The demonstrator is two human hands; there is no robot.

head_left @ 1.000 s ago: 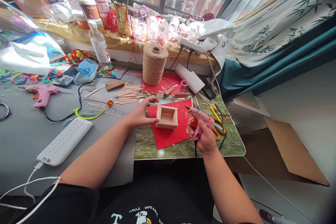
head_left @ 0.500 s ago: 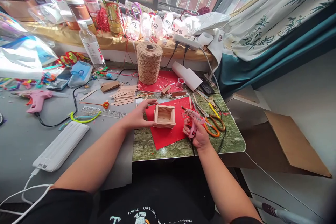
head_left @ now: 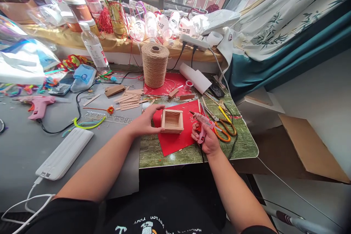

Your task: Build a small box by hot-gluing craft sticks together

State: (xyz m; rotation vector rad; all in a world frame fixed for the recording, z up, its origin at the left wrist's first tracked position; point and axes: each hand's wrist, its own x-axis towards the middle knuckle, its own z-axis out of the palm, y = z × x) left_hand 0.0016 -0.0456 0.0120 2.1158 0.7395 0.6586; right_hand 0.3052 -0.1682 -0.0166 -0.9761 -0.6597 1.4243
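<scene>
A small square open-topped box of wooden craft sticks point(head_left: 172, 127) sits on a sheet of red paper point(head_left: 171, 147). At the box's left side, my left hand point(head_left: 145, 121) holds it, thumb at the near corner and fingers at the far corner. My right hand point(head_left: 207, 139) is wrapped around the handle of a pink hot glue gun point(head_left: 203, 121), just right of the box. The gun's nozzle points left and away from me, apart from the box. Orange-handled scissors point(head_left: 225, 131) lie beside the gun, partly behind it, with a yellow-handled tool point(head_left: 224, 114) close by.
Loose craft sticks point(head_left: 128, 101) lie left of a twine spool point(head_left: 155, 66). A second pink glue gun point(head_left: 38, 106), a clear ruler point(head_left: 115, 118) and a white power bank point(head_left: 64, 153) occupy the grey left side. Black cords cross the table. A water bottle point(head_left: 94, 49) stands at the back.
Both hands, the box and the glue gun keep nearly the same places. Only a slight shift of the camera view shows.
</scene>
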